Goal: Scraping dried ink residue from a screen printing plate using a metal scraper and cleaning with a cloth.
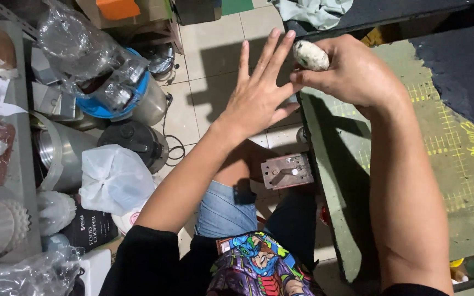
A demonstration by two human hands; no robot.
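Note:
My right hand (352, 74) is closed around a small whitish, speckled egg-shaped lump (310, 55), held above the near edge of a green cutting mat (440, 148). My left hand (259, 90) is flat with fingers spread, its fingertips right beside the lump and touching the right hand's fingers. Both hands hover over the tiled floor (209, 60) and the mat's edge. Below them are my knees in blue denim (226, 211).
A small metal block with a lever (286, 171) lies by my knee. At left, shelves and floor hold steel pots (61, 156), a black-lidded pot (133, 140), a white plastic bag (113, 178), clear bags (83, 52) and a boxed appliance (89, 230). Dark cloth (462, 66) covers the mat's far right.

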